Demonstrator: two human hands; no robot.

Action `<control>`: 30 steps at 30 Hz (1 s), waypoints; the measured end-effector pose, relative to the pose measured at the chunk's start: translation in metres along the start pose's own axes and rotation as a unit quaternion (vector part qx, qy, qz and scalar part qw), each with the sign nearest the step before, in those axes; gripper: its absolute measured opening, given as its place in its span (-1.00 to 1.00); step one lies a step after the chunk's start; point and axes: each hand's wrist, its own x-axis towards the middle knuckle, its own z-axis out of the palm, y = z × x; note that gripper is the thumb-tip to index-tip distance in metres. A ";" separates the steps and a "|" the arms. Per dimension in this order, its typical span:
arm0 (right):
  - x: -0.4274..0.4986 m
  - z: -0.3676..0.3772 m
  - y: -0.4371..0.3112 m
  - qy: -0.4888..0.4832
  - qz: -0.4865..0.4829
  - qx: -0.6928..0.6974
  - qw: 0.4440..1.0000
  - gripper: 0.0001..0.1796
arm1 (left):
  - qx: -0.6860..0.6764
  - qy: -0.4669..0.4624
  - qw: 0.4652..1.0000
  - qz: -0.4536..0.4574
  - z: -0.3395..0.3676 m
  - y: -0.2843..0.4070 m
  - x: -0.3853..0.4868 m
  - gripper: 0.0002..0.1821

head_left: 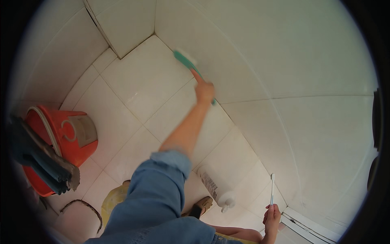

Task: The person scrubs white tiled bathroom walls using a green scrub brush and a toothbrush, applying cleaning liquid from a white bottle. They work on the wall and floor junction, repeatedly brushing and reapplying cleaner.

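My left hand (pixel 204 91) is closed around the handle of a green brush (pixel 182 59), index finger stretched along it. Pale bristles of this brush face the tiled wall just above the floor joint; hand and brush are slightly blurred. At the lower right, my right hand (pixel 272 218) holds a toothbrush (pixel 272 189) by its lower handle, head up, in front of the joint between wall and floor. Between the arms is a white plastic bottle (pixel 214 186) with a flip cap and writing on it, near a brown sandal (pixel 205 204).
A red-orange bucket (pixel 82 152) with a grey handle is at the left, with a dark, glove-like bundle (pixel 45 161) over its near side. Tiled walls (pixel 243 67) meet the pale tiled floor (pixel 146 91) in a corner ahead. A white frame (pixel 307 225) borders the lower right.
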 end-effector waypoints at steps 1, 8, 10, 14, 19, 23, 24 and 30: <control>0.001 0.002 -0.002 0.000 -0.004 -0.005 1.000 -0.71 | 0.019 -0.013 1.000 -0.001 0.016 -0.019 -0.022 0.00; -0.001 0.007 -0.010 -0.022 -0.021 -0.019 0.999 -0.72 | 0.055 -0.038 0.997 -0.024 -0.042 -0.012 0.072 0.01; 0.001 0.004 -0.001 -0.006 -0.024 -0.021 0.999 -0.72 | 0.012 -0.027 0.999 -0.012 -0.054 0.010 0.078 0.01; 0.001 0.003 -0.011 -0.014 -0.006 -0.008 1.000 -0.72 | 0.020 -0.001 0.999 0.030 0.009 -0.022 0.012 0.03; 0.003 0.011 -0.017 -0.036 -0.013 -0.013 0.999 -0.72 | 0.018 -0.041 0.999 0.008 0.007 -0.024 -0.013 0.01; 0.005 0.003 -0.006 -0.013 0.012 -0.020 1.000 -0.72 | 0.021 0.007 0.998 0.063 -0.056 0.060 0.034 -0.03; 0.005 0.001 -0.007 -0.016 0.019 -0.024 0.999 -0.72 | 0.028 0.026 0.996 0.081 -0.048 0.058 0.028 -0.03; 0.005 0.017 -0.028 -0.022 -0.026 -0.008 0.999 -0.72 | 0.056 -0.061 0.993 0.078 0.002 0.005 -0.055 -0.01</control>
